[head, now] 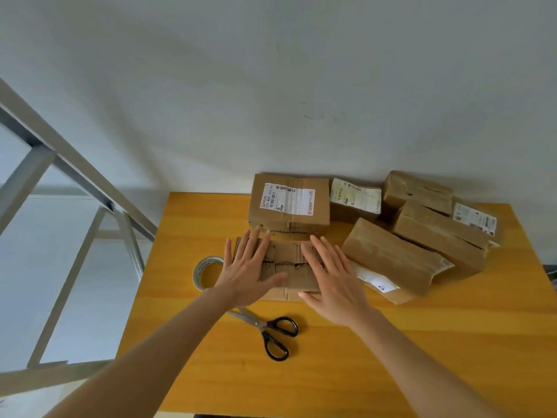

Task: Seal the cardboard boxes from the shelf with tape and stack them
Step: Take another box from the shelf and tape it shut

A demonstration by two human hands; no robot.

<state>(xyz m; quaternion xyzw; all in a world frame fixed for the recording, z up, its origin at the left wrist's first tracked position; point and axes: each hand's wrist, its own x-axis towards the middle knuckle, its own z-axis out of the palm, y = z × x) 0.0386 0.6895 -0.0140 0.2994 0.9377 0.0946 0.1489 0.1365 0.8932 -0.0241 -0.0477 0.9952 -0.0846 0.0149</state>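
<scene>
Both hands, left (247, 268) and right (330, 277), press flat, fingers spread, on the small box (287, 268), closing its flaps. Next likely needs the tape roll (207, 271) just left of the box.

- Table (452, 342), yellow wood-grain top: standing with its far edge against the wall, grain running left to right.
- Scissors (256, 323), black handles, steel blades: lying flat on the table near its middle, blades closed and pointing away to the left, handle loops facing right and toward the near edge.
- Wall (271, 70), plain white: rising behind the table, carrying faint grey smudges.
</scene>
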